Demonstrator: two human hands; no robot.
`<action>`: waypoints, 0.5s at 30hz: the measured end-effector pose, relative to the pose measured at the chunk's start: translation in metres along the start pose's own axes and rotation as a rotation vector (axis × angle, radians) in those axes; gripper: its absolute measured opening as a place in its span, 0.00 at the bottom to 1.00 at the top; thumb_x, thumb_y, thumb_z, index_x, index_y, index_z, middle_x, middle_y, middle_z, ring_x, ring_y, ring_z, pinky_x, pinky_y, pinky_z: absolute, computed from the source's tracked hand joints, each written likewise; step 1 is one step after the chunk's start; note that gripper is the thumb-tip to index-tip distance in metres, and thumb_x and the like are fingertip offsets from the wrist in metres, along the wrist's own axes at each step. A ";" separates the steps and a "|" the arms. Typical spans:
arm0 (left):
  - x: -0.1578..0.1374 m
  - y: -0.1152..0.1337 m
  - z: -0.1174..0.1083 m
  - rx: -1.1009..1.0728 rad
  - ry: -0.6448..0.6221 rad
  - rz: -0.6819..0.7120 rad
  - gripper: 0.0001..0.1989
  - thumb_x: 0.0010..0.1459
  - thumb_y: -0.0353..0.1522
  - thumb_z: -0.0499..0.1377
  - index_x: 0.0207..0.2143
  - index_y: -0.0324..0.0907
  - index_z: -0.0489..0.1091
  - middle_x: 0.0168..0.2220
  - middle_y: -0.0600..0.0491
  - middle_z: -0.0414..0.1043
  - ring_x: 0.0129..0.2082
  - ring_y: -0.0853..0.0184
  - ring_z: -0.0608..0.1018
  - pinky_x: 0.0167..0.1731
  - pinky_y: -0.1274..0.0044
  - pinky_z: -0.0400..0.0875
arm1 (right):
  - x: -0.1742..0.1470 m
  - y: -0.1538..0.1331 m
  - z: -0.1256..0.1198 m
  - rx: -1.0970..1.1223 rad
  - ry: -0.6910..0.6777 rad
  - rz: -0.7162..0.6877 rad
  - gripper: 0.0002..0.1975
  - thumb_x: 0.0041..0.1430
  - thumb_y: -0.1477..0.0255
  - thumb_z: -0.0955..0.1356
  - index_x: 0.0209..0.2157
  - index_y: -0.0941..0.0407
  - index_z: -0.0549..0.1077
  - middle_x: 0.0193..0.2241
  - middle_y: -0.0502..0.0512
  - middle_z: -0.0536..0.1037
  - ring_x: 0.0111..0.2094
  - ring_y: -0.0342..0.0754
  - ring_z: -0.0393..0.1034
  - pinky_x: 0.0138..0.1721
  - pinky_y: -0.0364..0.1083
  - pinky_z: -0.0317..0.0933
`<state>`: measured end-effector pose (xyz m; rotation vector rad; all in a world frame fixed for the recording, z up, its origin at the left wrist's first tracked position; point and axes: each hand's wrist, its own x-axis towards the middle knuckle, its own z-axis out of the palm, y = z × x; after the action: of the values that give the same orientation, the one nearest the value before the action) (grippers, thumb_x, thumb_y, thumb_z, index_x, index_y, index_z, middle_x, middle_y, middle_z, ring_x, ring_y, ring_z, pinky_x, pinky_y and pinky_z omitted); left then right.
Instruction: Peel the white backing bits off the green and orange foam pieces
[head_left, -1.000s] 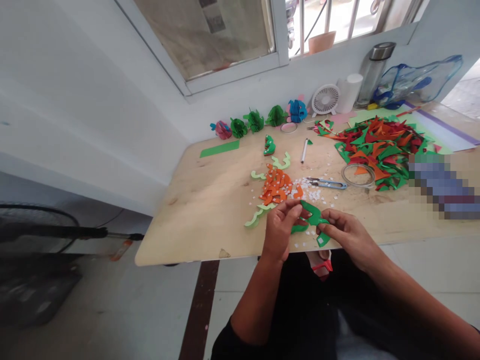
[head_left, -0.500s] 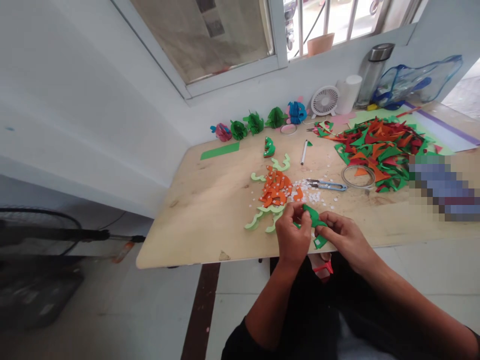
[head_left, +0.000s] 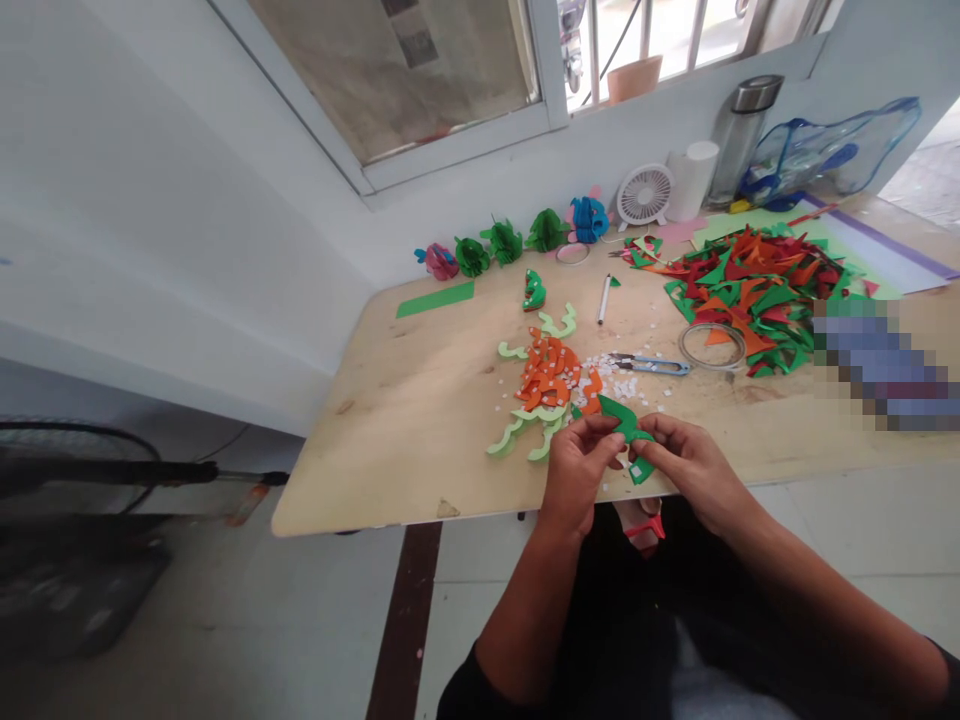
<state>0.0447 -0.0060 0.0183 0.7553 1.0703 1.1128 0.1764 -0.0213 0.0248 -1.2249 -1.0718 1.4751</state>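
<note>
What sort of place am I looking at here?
Likely a small handicraft workspace, perhaps at home, judging by the heap of coloured scraps, the blue snips and the row of little craft figures.

There are two hands [head_left: 694, 462], five paper figures [head_left: 502, 241] and one fan [head_left: 645, 195].

Legible texts, labels, brands, numbers, signs: none. White fan [head_left: 646, 196]: no readable brand. Bottle [head_left: 736, 148], right of the fan: no readable label. Pixelated object [head_left: 892, 365], nearer and right of the fan: any lettering obscured.
</note>
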 end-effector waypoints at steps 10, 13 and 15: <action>0.005 0.003 0.003 -0.021 0.085 0.045 0.05 0.41 0.29 0.63 0.24 0.37 0.71 0.23 0.56 0.71 0.22 0.74 0.71 0.24 0.81 0.65 | -0.003 0.004 -0.002 0.190 -0.089 0.111 0.12 0.52 0.64 0.71 0.34 0.57 0.73 0.19 0.48 0.75 0.15 0.42 0.66 0.18 0.42 0.59; 0.002 0.003 0.003 -0.047 0.076 0.018 0.08 0.41 0.30 0.64 0.27 0.37 0.72 0.25 0.55 0.73 0.22 0.74 0.71 0.24 0.81 0.65 | -0.002 0.005 -0.001 0.187 -0.068 0.107 0.11 0.50 0.63 0.72 0.31 0.56 0.74 0.17 0.47 0.74 0.13 0.41 0.65 0.16 0.42 0.57; 0.000 0.002 0.004 -0.067 0.061 -0.023 0.09 0.41 0.31 0.64 0.29 0.37 0.73 0.25 0.54 0.73 0.22 0.73 0.72 0.23 0.81 0.64 | -0.001 0.006 0.000 0.183 -0.059 0.088 0.11 0.50 0.63 0.72 0.31 0.56 0.75 0.17 0.47 0.74 0.13 0.41 0.64 0.16 0.42 0.56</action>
<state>0.0479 -0.0057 0.0214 0.6576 1.0851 1.1527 0.1761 -0.0235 0.0195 -1.1167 -0.9088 1.6475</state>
